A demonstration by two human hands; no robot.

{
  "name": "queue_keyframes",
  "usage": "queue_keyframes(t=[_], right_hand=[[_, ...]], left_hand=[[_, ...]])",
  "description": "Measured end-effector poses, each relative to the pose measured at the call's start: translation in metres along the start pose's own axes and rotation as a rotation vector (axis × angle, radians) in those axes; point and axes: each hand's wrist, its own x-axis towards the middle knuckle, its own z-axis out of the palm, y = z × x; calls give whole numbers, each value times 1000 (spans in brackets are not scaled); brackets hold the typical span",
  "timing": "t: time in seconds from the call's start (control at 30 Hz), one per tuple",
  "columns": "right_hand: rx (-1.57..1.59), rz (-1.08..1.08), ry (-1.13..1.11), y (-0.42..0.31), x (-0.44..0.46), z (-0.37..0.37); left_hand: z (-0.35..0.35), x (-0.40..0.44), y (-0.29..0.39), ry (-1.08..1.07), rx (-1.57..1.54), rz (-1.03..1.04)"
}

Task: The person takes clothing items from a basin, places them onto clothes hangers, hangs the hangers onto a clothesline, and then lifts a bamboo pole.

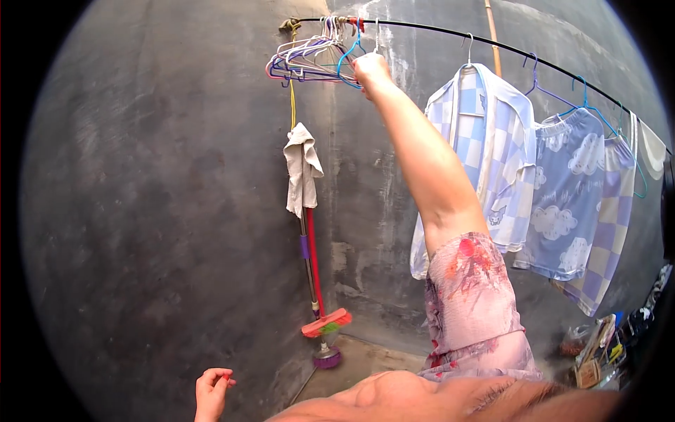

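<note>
My right hand (373, 72) reaches up to the black rail and is closed round a clothes hanger whose white hook (377, 34) rises just above it on the rail. Beside its fingers hangs a blue hanger (342, 69). A bunch of white, purple and pink hangers (304, 62) crowds the rail's left end. My left hand (213, 391) is low at the bottom left, away from everything, its fingers loosely curled in with nothing visible in them.
Right along the rail (450, 32) hang a checked shirt (513, 141), cloud-print shorts (562, 204) and checked shorts (612, 218). A grey cloth (302, 169) hangs over a mop and a red broom (327, 323) at the wall. Clutter (598, 352) stands at lower right.
</note>
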Motion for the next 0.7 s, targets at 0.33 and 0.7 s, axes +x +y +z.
queue_keyframes(t=[0.33,0.7], right_hand=[[251,-203,111,-5,-6,-33],[360,-167,144,13,-18,-70]], left_hand=[[-22,-29,-22,-32,-103,22],[-52,-67,-22,-52,-165,-12]])
